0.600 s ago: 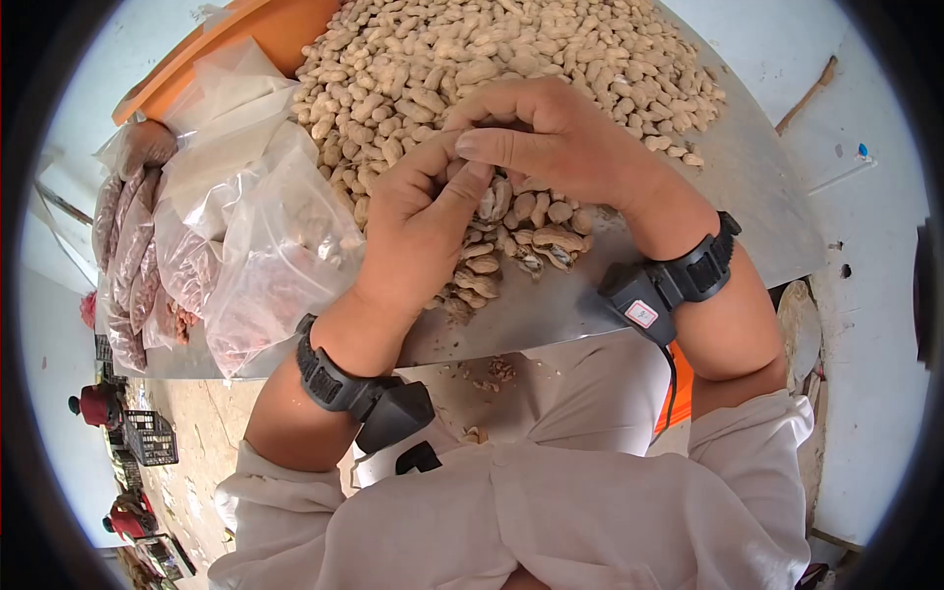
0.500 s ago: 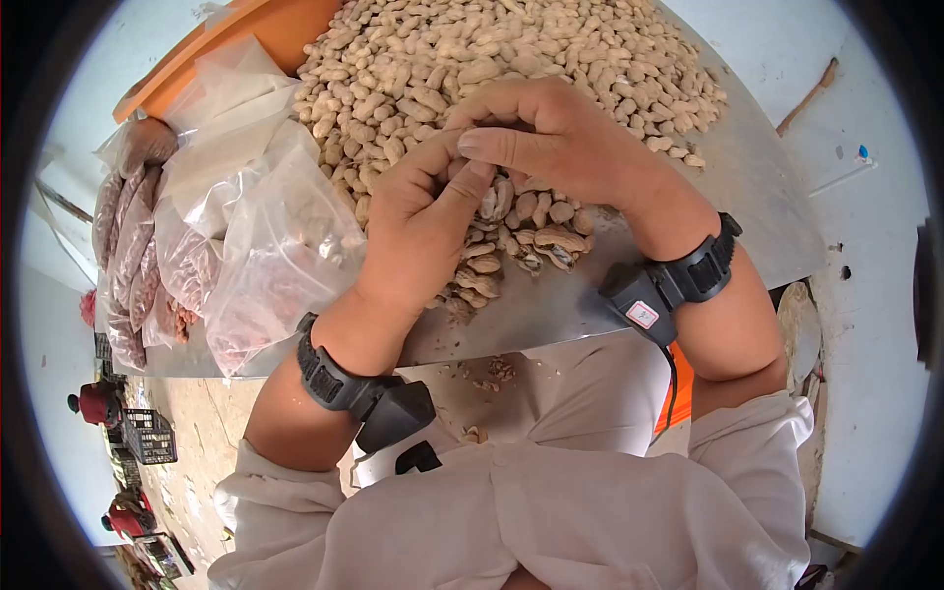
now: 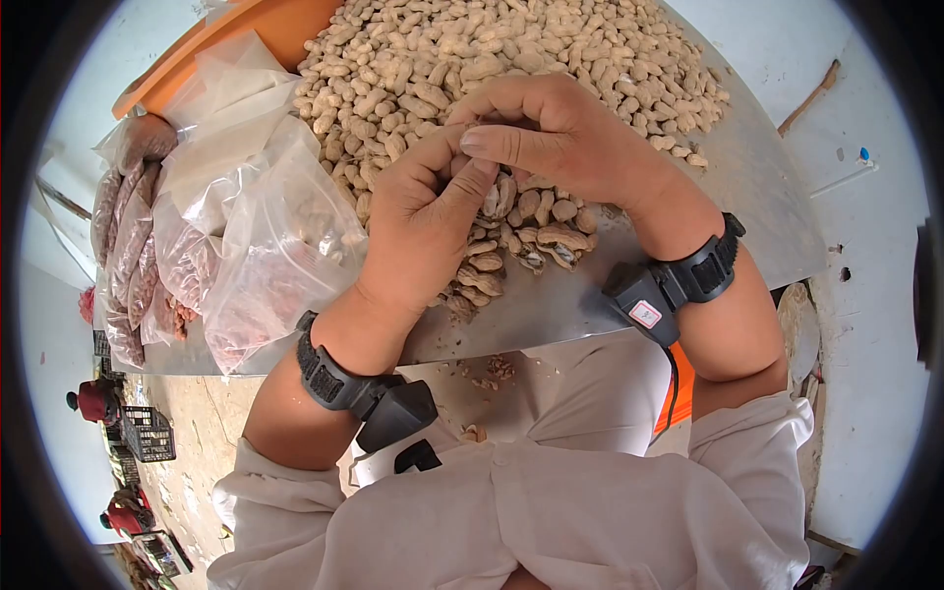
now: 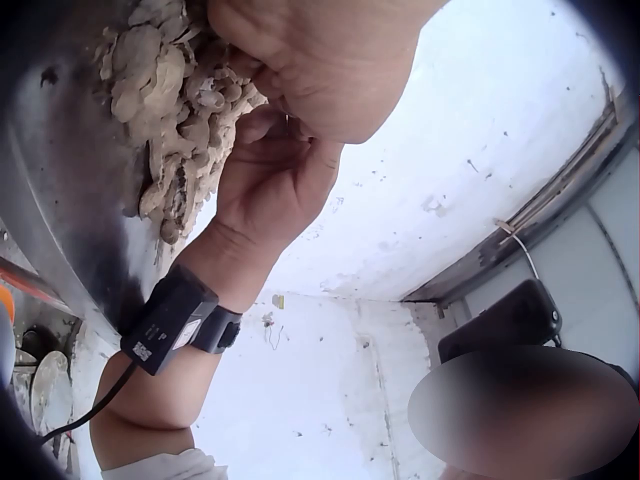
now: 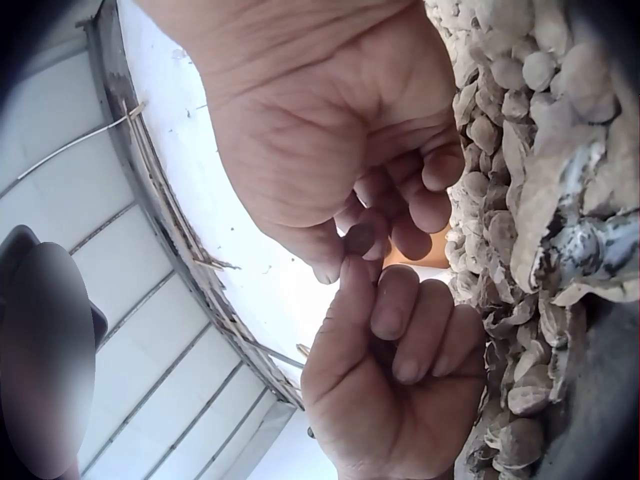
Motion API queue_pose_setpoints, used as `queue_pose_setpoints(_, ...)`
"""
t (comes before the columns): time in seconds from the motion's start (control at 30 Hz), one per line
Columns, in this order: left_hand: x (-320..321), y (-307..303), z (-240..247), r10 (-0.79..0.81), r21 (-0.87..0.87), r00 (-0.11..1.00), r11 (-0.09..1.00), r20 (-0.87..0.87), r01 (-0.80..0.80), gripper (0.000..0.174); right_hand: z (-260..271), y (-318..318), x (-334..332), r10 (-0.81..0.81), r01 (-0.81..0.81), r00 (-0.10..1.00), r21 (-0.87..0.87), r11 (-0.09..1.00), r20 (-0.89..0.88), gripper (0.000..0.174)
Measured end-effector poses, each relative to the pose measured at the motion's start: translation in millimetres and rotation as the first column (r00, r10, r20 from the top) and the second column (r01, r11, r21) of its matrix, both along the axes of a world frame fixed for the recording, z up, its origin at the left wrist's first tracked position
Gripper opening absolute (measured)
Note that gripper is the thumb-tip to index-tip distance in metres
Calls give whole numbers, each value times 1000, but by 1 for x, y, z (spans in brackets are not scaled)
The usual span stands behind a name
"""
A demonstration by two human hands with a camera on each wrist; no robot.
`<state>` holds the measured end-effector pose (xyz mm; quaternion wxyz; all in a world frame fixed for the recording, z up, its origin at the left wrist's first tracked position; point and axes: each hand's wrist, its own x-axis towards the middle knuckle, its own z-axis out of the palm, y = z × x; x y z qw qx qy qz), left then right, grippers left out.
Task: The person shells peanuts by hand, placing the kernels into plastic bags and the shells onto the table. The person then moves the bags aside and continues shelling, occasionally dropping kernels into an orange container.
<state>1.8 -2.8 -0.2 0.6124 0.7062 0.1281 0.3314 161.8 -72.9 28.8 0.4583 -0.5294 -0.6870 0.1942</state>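
Note:
In the head view my left hand (image 3: 418, 231) and right hand (image 3: 565, 147) meet at their fingertips above the near side of a large heap of peanuts (image 3: 492, 44). The right wrist view catches a small dark brown, round peanut (image 5: 358, 238) between the thumb and fingers of my right hand. My left thumb comes up against it from below, and the other left fingers curl inward. From above, the fingers hide this peanut. Opened and dark-looking peanut shells (image 3: 560, 241) lie just under my hands on the metal table (image 3: 580, 295).
On the left, clear plastic bags (image 3: 285, 226) of reddish kernels stand along the table, with filled bags (image 3: 128, 256) beyond them. An orange basin (image 3: 226, 49) is at the back left. Down on the floor is a black crate (image 3: 147, 433). A white wall (image 3: 865, 246) stands to the right.

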Motion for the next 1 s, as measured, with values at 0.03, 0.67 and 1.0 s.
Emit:
queue_pose_setpoints(0.03, 0, 0, 0, 2, -2, 1000, 1000, -1, -2, 17, 0, 0, 0, 1, -1, 1000, 0, 1000, -2, 26)
queue_pose_setpoints(0.67, -1, 0, 1, -9, 66, 999, 998, -34, 11, 16, 0, -2, -1, 29, -30, 999, -57, 998, -16, 27)
queue_pose_setpoints(1.0, -3, -5, 4, -107, 104, 994, 989, -10, 108, 15, 1, -6, -6, 16, -12, 988, -24, 1000, 153, 24)
